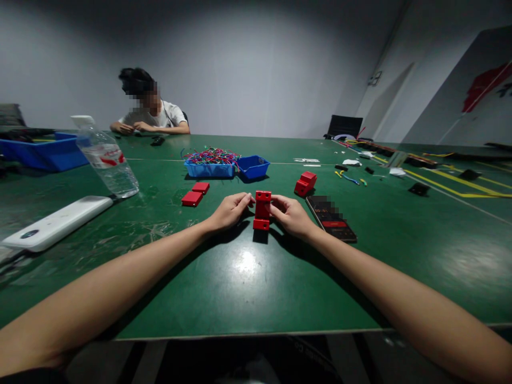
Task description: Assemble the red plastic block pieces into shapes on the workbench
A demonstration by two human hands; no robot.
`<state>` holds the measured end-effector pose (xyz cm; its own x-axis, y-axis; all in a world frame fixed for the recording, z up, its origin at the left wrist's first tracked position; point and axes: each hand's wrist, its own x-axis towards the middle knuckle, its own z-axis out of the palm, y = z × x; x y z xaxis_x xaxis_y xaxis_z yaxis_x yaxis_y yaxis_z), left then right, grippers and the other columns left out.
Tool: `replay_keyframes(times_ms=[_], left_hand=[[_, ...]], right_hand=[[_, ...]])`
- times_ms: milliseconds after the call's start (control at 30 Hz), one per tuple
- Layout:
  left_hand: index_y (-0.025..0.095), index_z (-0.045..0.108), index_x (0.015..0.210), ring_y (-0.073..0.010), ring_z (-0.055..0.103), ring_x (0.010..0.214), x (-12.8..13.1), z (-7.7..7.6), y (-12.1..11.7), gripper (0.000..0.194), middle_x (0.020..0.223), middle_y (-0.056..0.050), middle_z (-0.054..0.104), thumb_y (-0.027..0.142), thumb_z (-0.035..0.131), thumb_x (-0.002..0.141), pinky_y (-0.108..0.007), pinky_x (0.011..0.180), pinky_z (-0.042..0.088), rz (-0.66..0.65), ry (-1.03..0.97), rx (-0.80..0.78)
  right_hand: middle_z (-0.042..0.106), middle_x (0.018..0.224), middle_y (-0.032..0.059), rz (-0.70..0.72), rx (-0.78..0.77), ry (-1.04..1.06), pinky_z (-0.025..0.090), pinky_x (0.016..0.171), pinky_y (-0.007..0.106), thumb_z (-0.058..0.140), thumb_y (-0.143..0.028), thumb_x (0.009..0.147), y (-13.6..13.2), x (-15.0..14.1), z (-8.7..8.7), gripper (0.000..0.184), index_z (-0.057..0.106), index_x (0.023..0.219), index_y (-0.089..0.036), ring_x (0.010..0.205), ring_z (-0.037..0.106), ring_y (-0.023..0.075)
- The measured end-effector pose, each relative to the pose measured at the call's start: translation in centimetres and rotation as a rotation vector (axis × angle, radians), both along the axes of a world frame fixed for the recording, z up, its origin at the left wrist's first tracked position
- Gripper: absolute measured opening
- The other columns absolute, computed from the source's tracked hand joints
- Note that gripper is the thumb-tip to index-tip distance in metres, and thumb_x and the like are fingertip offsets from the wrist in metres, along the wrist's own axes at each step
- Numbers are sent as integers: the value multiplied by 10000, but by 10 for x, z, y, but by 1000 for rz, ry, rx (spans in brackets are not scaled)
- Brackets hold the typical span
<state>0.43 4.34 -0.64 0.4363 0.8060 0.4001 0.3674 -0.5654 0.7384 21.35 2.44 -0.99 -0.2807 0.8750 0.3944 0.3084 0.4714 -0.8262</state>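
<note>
A red block with a recessed middle and small round holes [262, 210] is held above the green table [240, 298]. My right hand [294, 214] grips it from the right, thumb and fingers at its side. On the left, the thumb and forefinger of my left hand [232, 209] are pinched together close beside the block. Whatever lies between those fingertips is too small to make out. Another red stepped block [305, 183] rests behind my right hand. Two flat red pieces [192, 199] lie to the left, beyond my left hand.
A blue tray of coloured wires [211, 169] adjoins a smaller blue bin [254, 167]. A phone [331, 218] lies by my right wrist. At left are a water bottle [109, 160], a white power strip [60, 221] and a blue crate [52, 152]. Across the table sits a person [168, 114].
</note>
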Motion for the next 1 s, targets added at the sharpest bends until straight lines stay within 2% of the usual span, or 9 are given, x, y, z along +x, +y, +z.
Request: replay_keyframes(times_ms=[100,233,433,633,700,767,1000], left_hand=[[130,611,1037,-244,594,951,0,-3,-4,327,1025,-117,648,359,398,938,-375,871,461,120,262,205],[127,537,1218,-306,536,1103,0,-2,-11,389,1204,-162,583,354,456,912,-430,931,438,265,669,364],[107,436,1353,-360,447,1258,-15,8,1,572,1357,-206,489,484,416,925,-475,1015,380,577,912,309],[101,406,1390,-475,405,1299,-49,15,23,678,1466,-269,374,579,370,910,-592,1035,320,860,966,147],[115,449,1341,-456,512,1195,-59,16,29,654,1361,-272,488,594,344,910,-584,963,399,882,948,15],[112,446,1331,-437,554,1150,-66,15,33,655,1286,-272,545,601,313,916,-554,914,447,881,936,-92],[181,463,1313,-357,577,1126,-62,10,32,473,1267,-189,599,462,328,957,-472,889,452,665,940,71]], right_hand=[[729,898,67,0,16,-41,534,776,344,599,-317,838,-1,1,2,330,661,1127,-169,827,671,207],[721,946,84,46,26,-77,533,762,329,636,-329,813,-2,1,2,403,610,1169,-143,807,672,191],[717,992,86,88,60,-125,526,724,304,652,-310,804,-8,2,5,459,543,1223,-159,799,673,177],[721,975,79,78,88,-205,505,705,293,621,-247,814,-13,3,11,473,503,1265,-167,778,666,167],[721,966,84,81,82,-214,499,699,291,613,-239,816,-13,3,12,474,496,1268,-156,779,665,169],[720,963,92,83,75,-222,493,690,291,605,-241,820,-14,3,12,479,488,1274,-140,772,661,170],[713,959,96,82,54,-239,472,627,271,599,-264,826,-18,-1,15,478,484,1271,-134,740,649,165]])
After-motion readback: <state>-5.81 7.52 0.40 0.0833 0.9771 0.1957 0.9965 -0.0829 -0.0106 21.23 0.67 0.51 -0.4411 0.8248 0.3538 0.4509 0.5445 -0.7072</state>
